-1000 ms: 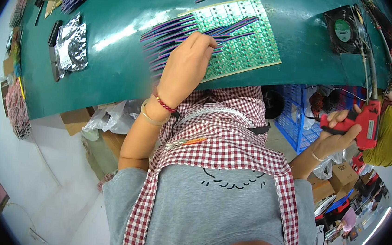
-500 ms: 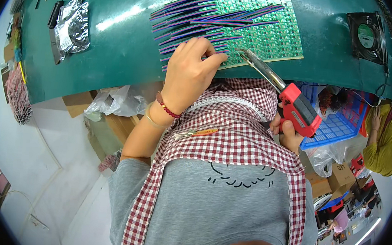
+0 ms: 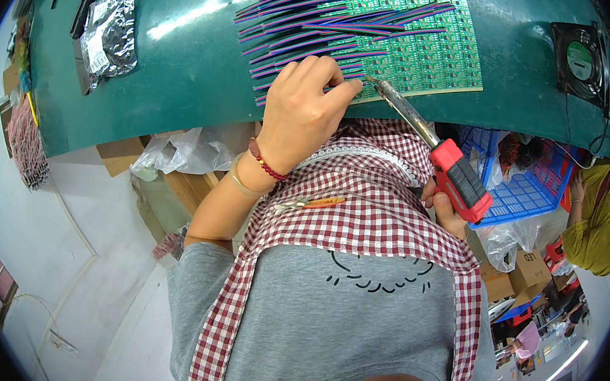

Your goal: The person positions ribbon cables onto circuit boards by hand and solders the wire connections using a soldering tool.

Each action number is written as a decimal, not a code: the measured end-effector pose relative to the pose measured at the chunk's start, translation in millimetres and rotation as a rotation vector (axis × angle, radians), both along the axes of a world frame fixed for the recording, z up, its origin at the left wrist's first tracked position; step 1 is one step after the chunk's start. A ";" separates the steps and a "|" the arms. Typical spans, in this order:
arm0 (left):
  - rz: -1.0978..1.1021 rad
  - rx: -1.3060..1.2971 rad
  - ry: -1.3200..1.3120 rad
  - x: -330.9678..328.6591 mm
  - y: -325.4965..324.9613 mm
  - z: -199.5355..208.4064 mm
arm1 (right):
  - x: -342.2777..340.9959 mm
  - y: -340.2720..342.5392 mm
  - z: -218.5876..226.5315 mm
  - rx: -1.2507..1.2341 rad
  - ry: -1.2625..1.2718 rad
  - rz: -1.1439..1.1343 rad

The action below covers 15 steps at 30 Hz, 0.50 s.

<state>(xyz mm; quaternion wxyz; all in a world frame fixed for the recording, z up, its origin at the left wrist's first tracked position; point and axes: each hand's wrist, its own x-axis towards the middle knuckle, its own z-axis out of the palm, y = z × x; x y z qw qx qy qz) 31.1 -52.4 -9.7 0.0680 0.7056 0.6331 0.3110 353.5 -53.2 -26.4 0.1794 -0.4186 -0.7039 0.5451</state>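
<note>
My right hand is wrapped round the red and black handle of a soldering iron. Its metal barrel slants up to the left, and the tip is right by my left fingertips, at the near edge of a green circuit board panel. Over that edge my left hand is closed in a pinch on a thin multicoloured ribbon wire, though the fingers partly hide it. Several more ribbon wires lie in a row across the panel's left side, and a few cross it diagonally.
A green table carries a silver bag at left and a black fan at right. Below the right edge sits a blue basket. Another person is at far right. Cardboard boxes stand behind the basket.
The soldering iron's tip has come closer to my left fingertips, and its handle has shifted slightly left and down. My left hand keeps its pinch near the panel's edge.
</note>
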 end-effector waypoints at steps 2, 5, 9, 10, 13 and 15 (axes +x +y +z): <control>-0.007 0.002 -0.001 0.4 0.6 0.3 | 4.0 -1.8 -3.4 0.026 -0.018 -0.005; -0.002 -0.004 -0.007 0.2 1.0 2.1 | 6.7 -5.0 -7.7 0.138 -0.139 -0.001; -0.012 -0.005 -0.008 0.3 1.7 2.0 | -1.2 0.8 5.3 0.069 -0.001 -0.051; -0.019 -0.002 -0.010 0.4 2.4 1.7 | -3.6 1.5 9.3 0.005 0.096 -0.094; -0.010 -0.008 -0.006 -0.5 0.7 2.2 | 3.9 5.2 6.8 0.057 -0.017 -0.012; -0.014 -0.005 -0.005 -0.1 1.5 1.4 | -1.9 5.8 11.3 0.006 0.005 -0.026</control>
